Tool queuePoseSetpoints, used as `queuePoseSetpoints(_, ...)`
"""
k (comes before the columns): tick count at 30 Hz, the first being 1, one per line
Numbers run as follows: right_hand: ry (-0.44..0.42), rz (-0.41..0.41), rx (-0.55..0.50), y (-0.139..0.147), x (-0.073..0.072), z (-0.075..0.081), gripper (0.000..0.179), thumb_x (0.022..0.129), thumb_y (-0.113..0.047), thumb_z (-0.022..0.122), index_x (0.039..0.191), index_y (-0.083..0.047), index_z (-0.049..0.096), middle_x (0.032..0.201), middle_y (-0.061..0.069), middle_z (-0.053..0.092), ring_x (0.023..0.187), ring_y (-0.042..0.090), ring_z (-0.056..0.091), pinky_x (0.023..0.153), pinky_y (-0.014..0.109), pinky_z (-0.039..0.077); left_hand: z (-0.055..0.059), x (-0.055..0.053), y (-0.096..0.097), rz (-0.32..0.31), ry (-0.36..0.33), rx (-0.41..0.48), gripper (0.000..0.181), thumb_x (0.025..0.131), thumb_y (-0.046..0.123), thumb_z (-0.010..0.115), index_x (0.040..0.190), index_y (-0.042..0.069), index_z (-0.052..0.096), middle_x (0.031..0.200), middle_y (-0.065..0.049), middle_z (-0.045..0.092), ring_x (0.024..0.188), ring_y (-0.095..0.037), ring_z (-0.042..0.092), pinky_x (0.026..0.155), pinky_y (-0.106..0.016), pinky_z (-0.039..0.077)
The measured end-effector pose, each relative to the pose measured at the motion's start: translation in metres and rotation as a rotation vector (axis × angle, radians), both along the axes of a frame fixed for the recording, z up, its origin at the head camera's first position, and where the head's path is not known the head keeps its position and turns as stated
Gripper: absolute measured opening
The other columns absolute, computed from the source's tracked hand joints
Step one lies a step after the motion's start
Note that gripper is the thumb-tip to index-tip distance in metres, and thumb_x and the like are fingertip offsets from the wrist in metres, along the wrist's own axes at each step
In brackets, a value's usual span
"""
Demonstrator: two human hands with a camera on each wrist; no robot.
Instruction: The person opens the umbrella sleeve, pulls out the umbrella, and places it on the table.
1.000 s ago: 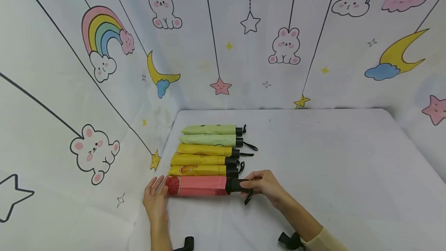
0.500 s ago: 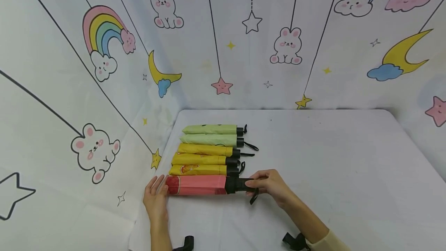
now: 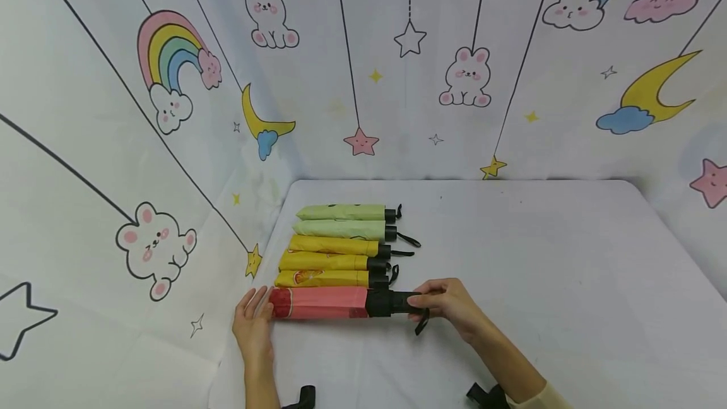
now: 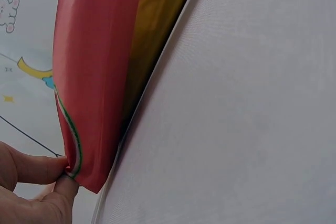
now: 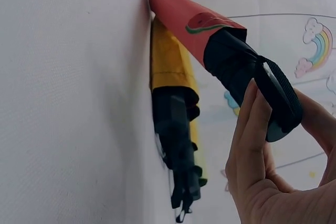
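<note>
A folded umbrella in a pink-red watermelon-print sleeve [image 3: 329, 303] is held lengthwise at the near end of a row of umbrellas. My left hand [image 3: 254, 327] pinches the sleeve's closed left end; thumb and finger meet on its green-edged tip [image 4: 76, 150] in the left wrist view. On the other side, my right hand [image 3: 449, 309] grips the black handle [image 3: 402, 302], whose wrist strap [image 3: 422, 322] dangles below. A stretch of black shows between sleeve mouth and fingers. In the right wrist view, the handle [image 5: 273, 100] sits between thumb and fingers, raised off the table.
Behind it lie three yellow umbrellas [image 3: 324, 261] and two light green ones [image 3: 341, 230], handles to the right. They rest on a white table [image 3: 545, 283]. A cartoon-printed white cloth [image 3: 397, 106] stands behind and at the left.
My right hand has drawn the handle to the right, so more black shows beyond the sleeve's mouth. The left hand and the sleeve have stayed nearly still.
</note>
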State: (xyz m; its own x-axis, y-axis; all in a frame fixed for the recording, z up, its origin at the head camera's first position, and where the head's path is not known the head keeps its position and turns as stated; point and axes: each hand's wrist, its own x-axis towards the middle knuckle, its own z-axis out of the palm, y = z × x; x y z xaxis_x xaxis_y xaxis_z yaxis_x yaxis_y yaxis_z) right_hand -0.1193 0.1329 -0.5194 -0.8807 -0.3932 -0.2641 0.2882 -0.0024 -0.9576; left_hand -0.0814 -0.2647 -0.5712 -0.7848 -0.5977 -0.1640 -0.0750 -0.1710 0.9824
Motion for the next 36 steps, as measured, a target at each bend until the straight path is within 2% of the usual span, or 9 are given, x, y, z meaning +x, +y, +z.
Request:
queuePoseSetpoints(5,0.009,-0.002,-0.014,0.006,0.001,0.000,0.032,0.088,-0.017,0.083,0.102,0.010,0.073,0.090,0.017,0.075,0.074,0.026,0.077,0.078,0.039,0.063,0.001,-0.001,0.001,0.003,-0.002,0.001,0.060,0.101,-0.012,0.054,0.157,0.000,0.036,0.151,-0.022,0.053,0.126,-0.014,0.065,0.095,-0.017,0.053)
queuePoseSetpoints(13,0.019,0.007,-0.025,0.015,0.004,0.000,0.031,0.090,-0.015,0.081,0.103,0.011,0.073,0.088,0.018,0.076,0.074,0.026,0.077,0.079,0.039,0.063,0.002,-0.001,0.001,0.005,-0.016,-0.007,0.061,0.101,-0.011,0.054,0.158,0.001,0.034,0.152,-0.021,0.054,0.134,-0.025,0.060,0.097,-0.018,0.052)
queuePoseSetpoints(22,0.026,0.010,-0.025,0.023,0.005,0.003,0.031,0.091,-0.015,0.080,0.103,0.012,0.072,0.090,0.016,0.074,0.075,0.026,0.077,0.080,0.039,0.062,0.003,-0.002,0.002,0.019,-0.008,0.005,0.060,0.100,-0.013,0.054,0.156,-0.001,0.036,0.150,-0.024,0.055,0.125,-0.015,0.066,0.094,-0.017,0.053)
queuePoseSetpoints(30,0.034,0.010,-0.033,0.034,0.006,0.001,0.030,0.092,-0.014,0.079,0.103,0.013,0.072,0.095,0.018,0.073,0.077,0.028,0.077,0.084,0.043,0.062,0.003,-0.003,0.002,0.035,-0.026,0.024,0.060,0.101,-0.013,0.053,0.157,0.000,0.036,0.151,-0.023,0.054,0.128,-0.020,0.064,0.097,-0.019,0.053)
queuePoseSetpoints(36,0.022,-0.007,-0.064,0.044,0.007,0.000,0.030,0.091,-0.011,0.079,0.103,0.015,0.071,0.098,0.019,0.073,0.077,0.028,0.077,0.084,0.045,0.063,0.003,-0.004,0.002,0.034,-0.030,0.015,0.060,0.101,-0.013,0.053,0.156,0.000,0.036,0.150,-0.022,0.055,0.127,-0.018,0.065,0.097,-0.019,0.053)
